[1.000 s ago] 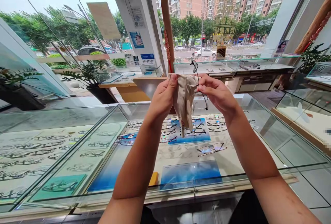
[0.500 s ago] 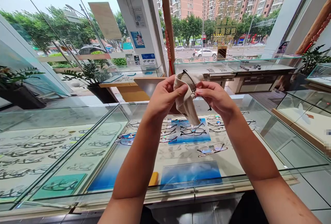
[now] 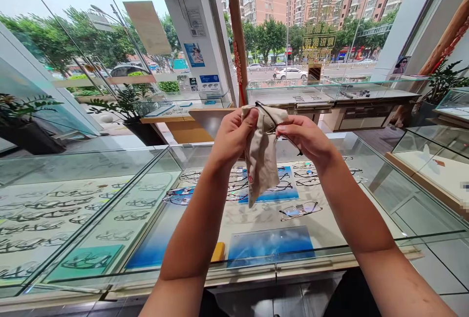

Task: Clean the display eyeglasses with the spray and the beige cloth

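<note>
Between my hands, above the glass display case, is a pair of dark-framed eyeglasses (image 3: 294, 145) with a beige cleaning cloth (image 3: 263, 158) draped around it. My left hand (image 3: 236, 134) pinches the cloth, thumb on top, at the left side of the frame. On the other side my right hand (image 3: 306, 136) grips the eyeglasses near the hinge, with one dark temple slanting down below the fingers. The cloth hangs loose under my left hand and hides most of the lenses.
Below my hands stands a glass display case (image 3: 256, 258) with several rows of eyeglasses and a blue card (image 3: 271, 246). Another case (image 3: 32, 209) of frames adjoins at left. Further counters (image 3: 293, 96) line the window, and potted plants (image 3: 134, 107) stand at the left.
My left thumb has shifted up and left on the cloth. The cloth has opened out and hangs lower and wider. My right hand has stayed nearly in place on the eyeglasses.
</note>
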Demonstrator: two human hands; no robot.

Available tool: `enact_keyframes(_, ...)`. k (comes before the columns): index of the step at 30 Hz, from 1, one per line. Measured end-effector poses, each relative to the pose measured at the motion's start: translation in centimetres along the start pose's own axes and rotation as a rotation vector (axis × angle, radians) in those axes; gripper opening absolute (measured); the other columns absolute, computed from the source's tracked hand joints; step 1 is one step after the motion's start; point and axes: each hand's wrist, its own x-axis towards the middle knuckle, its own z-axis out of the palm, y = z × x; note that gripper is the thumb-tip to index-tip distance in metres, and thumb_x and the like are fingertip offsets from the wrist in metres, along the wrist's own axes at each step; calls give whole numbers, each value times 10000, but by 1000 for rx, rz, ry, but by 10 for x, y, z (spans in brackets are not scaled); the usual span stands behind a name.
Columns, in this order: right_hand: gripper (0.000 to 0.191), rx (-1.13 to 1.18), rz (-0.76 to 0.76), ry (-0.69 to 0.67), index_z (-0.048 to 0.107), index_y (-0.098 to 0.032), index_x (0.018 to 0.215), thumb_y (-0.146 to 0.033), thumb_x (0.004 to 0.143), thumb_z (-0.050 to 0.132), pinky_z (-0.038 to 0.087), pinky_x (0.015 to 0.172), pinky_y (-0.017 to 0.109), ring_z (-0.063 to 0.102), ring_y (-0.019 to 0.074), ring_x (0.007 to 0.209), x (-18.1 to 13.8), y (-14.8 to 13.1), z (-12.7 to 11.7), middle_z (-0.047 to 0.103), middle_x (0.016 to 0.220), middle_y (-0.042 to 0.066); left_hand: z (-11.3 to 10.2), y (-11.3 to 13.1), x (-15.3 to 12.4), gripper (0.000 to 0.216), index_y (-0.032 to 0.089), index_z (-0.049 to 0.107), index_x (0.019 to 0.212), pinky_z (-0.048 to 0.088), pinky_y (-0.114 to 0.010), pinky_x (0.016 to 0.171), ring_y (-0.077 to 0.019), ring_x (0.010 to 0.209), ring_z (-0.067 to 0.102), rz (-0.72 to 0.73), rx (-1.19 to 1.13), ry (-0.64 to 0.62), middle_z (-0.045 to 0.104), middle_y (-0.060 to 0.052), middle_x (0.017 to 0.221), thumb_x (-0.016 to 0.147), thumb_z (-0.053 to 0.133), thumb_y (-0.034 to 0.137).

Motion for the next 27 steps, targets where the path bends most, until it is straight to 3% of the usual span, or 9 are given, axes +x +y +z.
enact_keyframes(2, 238, 15, 14, 33, 808, -222, 801, -410, 754, 944, 571, 779, 298, 637, 159, 784, -1, -4, -5, 734, 814, 19, -2, 2, 1, 530, 191, 769, 1015, 590, -291, 703, -197, 792, 742, 2, -6, -91, 792, -56, 908, 812, 953, 646)
enact_keyframes(4, 276, 32, 35, 40, 802, -222, 801, -439, 743, 961, 577, 751, 286, 635, 155, 768, 0, -3, -7, 736, 811, 20, 2, 0, 0, 592, 194, 765, 1101, 608, -293, 759, -199, 840, 754, 26, -10, -84, 812, -59, 983, 736, 1024, 582)
enact_keyframes(9, 399, 81, 60, -66, 822, -200, 862, -510, 691, 1006, 585, 783, 289, 664, 164, 813, 4, 11, 4, 775, 851, 27, 20, -8, -3, 487, 209, 721, 872, 525, -239, 619, -120, 656, 635, 123, 13, 188, 723, 10, 763, 840, 936, 644)
enact_keyframes(12, 401, 57, 43, -129, 818, -195, 863, -535, 741, 993, 561, 773, 295, 645, 156, 803, 3, 15, 9, 756, 851, 24, 21, -9, -3, 548, 222, 660, 761, 483, -259, 549, -132, 615, 613, 131, 25, 293, 644, 17, 648, 918, 829, 719)
enact_keyframes(16, 331, 36, 1, -97, 805, -216, 877, -503, 818, 959, 556, 864, 311, 628, 148, 843, -2, 4, 7, 717, 897, 14, 1, -5, 2, 593, 236, 671, 780, 483, -270, 510, -159, 629, 668, 47, 0, 247, 640, 13, 636, 900, 788, 804)
enact_keyframes(20, 310, 16, -2, -32, 776, -230, 809, -480, 797, 960, 566, 939, 324, 648, 181, 980, -8, -10, 0, 707, 1032, 41, -31, 1, 9, 623, 261, 704, 834, 503, -293, 510, -192, 691, 721, 72, 6, 356, 671, -14, 667, 882, 737, 882)
enact_keyframes(23, 311, 1, 2, 7, 777, -241, 825, -493, 789, 957, 584, 928, 338, 665, 204, 1041, -8, -15, -3, 719, 1094, 57, -51, 4, 12, 631, 300, 735, 893, 549, -328, 562, -228, 793, 755, 99, 83, 353, 702, -29, 719, 854, 712, 930)
enact_keyframes(27, 318, 23, -10, 29, 782, -237, 853, -500, 799, 953, 587, 909, 322, 680, 193, 1024, -7, -14, -8, 726, 1027, 54, -59, 6, 13, 606, 320, 741, 912, 540, -341, 578, -233, 813, 743, 130, 139, 355, 707, -32, 750, 844, 730, 922)
